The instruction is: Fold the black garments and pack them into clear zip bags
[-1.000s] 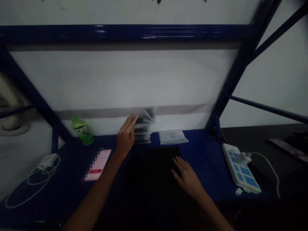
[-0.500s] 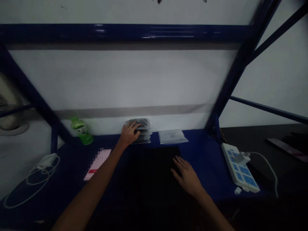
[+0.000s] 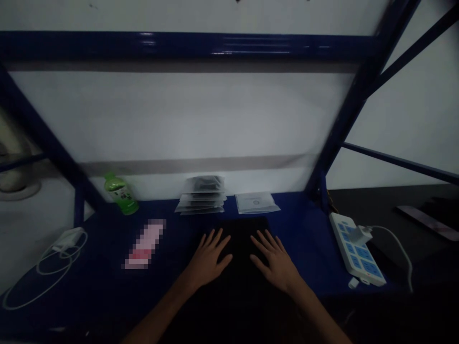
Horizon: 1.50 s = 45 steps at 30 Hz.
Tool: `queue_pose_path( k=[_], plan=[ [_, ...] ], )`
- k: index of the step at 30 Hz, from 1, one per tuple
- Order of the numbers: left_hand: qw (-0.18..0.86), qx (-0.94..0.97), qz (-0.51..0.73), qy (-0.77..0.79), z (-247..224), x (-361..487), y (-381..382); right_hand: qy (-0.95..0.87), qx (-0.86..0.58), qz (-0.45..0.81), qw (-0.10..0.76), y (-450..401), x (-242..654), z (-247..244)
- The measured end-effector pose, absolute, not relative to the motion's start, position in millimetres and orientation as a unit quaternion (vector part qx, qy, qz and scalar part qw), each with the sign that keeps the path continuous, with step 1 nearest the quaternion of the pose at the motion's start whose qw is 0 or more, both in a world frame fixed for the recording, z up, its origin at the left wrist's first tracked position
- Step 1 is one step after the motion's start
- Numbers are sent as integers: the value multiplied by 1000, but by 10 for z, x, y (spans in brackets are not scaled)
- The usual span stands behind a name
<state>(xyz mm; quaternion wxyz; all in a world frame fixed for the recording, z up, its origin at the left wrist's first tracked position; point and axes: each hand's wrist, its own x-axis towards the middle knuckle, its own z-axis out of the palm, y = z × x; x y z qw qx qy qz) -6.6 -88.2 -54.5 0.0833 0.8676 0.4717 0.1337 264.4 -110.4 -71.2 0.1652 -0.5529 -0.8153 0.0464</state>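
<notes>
My left hand (image 3: 211, 255) lies flat with fingers spread on a dark, flat piece (image 3: 242, 229), whose kind the dim light hides. On its right side my right hand (image 3: 273, 255) rests the same way, fingers apart and holding nothing. Beyond my left hand, a stack of clear bags with dark contents (image 3: 203, 196) stands against the wall. A flat white packet in a clear bag (image 3: 256, 202) lies to the right of that stack.
A green bottle (image 3: 122, 195) stands at the back left, with a phone (image 3: 145, 244) in front of it. A white charger with its cable (image 3: 68, 241) lies far left. At right is a power strip (image 3: 356, 251) with a plug in it. Blue frame bars (image 3: 186, 46) cross above the table.
My left hand has come off the bag stack and moved back toward me, down onto the dark piece. My right hand has stayed nearly in place.
</notes>
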Motion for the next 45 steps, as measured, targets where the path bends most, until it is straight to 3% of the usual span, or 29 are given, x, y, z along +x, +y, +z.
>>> queue_pose_path(
  k=[26, 33, 45],
  plan=[
    [79, 860, 158, 478, -572, -115, -865, -818, -550, 110, 127, -1012, 2682, -649],
    [82, 802, 243, 539, -424, -124, -386, -750, -607, 77, 250, -526, 2788, -477],
    [124, 785, 244, 555, -447, -154, 65, -713, -636, 99, 278, -35, 2951, -632]
  ],
)
